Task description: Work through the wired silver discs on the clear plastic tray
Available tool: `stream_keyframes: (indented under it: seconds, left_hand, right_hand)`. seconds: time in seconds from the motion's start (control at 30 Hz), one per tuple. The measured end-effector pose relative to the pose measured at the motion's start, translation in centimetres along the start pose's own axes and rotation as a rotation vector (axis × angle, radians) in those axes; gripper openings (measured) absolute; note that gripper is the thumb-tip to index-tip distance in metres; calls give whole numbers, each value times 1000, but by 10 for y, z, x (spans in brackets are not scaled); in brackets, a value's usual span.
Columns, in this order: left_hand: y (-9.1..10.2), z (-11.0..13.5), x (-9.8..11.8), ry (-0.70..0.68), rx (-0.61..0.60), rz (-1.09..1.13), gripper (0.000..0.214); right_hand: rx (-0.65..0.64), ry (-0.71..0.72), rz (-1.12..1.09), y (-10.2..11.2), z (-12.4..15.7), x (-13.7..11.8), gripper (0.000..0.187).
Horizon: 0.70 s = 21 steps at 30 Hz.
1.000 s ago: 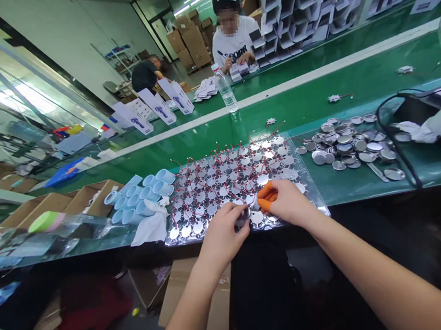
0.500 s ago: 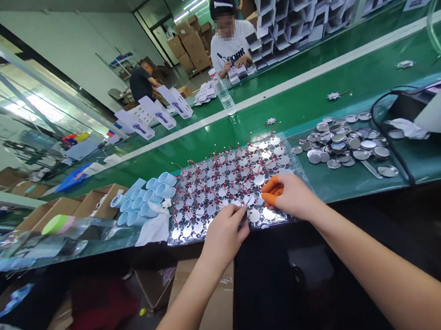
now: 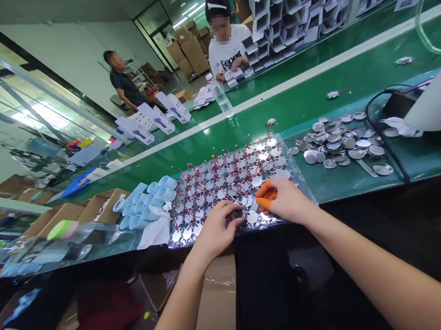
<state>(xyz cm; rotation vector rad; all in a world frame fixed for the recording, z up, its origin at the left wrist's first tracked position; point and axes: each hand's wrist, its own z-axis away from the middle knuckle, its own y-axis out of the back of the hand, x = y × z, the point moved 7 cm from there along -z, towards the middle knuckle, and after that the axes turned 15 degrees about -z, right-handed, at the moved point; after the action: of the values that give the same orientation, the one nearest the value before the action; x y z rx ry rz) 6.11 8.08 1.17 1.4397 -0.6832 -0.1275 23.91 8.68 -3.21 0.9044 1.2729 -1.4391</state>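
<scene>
So the person has both bare hands down at the near edge of a big batch of star-shaped metal boards (image 3: 226, 185) with red wires, all spread out on a clear plastic sheet (image 3: 301, 190) on a green bench (image 3: 344, 183).

The left hand (image 3: 215, 231) is pinched tight around a small round piece (image 3: 239, 214) right over the boards. The fingers cover most of it, so it's hard to say exactly what it is. The right hand (image 3: 283, 200) is just beside it, with orange finger cots (image 3: 265, 196) on, and its fingertips are down on the batch. Can't tell if those fingers are gripping anything or just resting there.

Right of the sheet there's a loose pile of round silver discs (image 3: 334, 145), with a black cable (image 3: 377, 117) and a white cone-shaped shade (image 3: 440, 97) past it. On the left side you've got pale blue plastic cups (image 3: 146, 204) and a crumpled white cloth (image 3: 157, 233) up against the sheet's edge, plus open cardboard boxes (image 3: 102, 209) behind them.

Further up the bench there's a water bottle (image 3: 220, 95) and some upright white printed cards (image 3: 171, 115). A co-worker in a white T-shirt (image 3: 227, 43) sits across the way with both hands on small white pieces, and another person in a dark shirt (image 3: 123, 80) stands further back.
</scene>
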Motion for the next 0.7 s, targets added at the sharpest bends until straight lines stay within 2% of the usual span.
stream_keyframes:
  seconds: [0.17,0.3,0.4,0.7]
  left_hand:
    - [-5,2,-4,7,58,20,24]
    - [-9,3,-21,91,55,169,22]
    - [-11,3,-28,104,51,246,23]
    - [-14,6,-30,96,70,286,22]
  right_hand:
    - [-3,-29,-55,-11,-3,14,11]
    - [32,-47,-119,-13,-7,22,12]
    - [58,-70,-208,-14,-9,25,13]
    - [114,-104,-275,-20,-10,29,15]
